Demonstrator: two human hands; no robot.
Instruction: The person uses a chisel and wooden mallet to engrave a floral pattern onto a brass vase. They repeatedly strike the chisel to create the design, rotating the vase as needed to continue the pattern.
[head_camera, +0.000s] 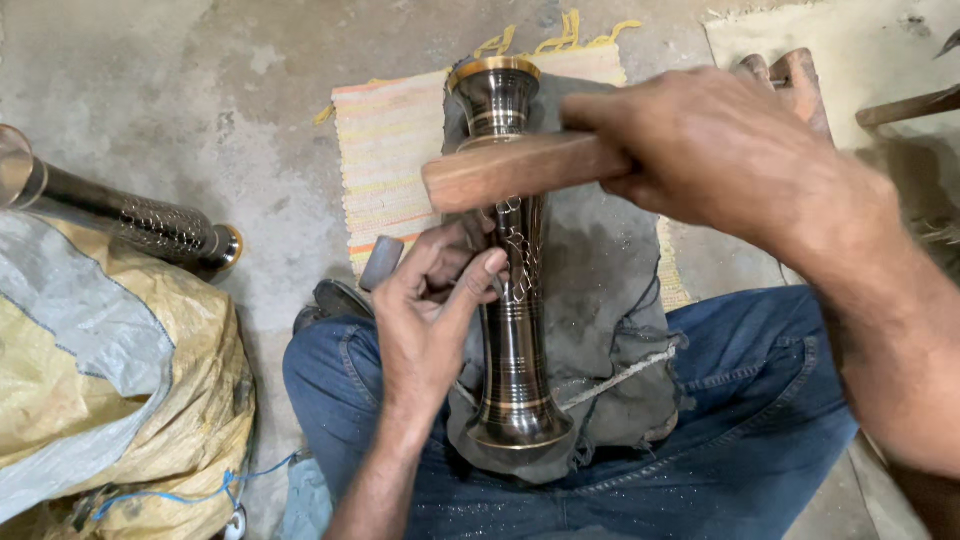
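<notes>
Right hand (720, 150) grips wooden mallet (510, 170); left hand (430, 300) pinches chisel (495, 285) against brass vase (510, 300). Vase looks heavy, rigid, slick; steady at narrow waist, on grey cloth (600, 300).

Floor workshop: bare concrete floor (250, 120), wooden mallet (510, 170)

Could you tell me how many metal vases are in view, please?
2. One vase lies on a grey cloth across the person's lap, steadied by the left hand. The other vase lies at the left, on a sack.
</notes>
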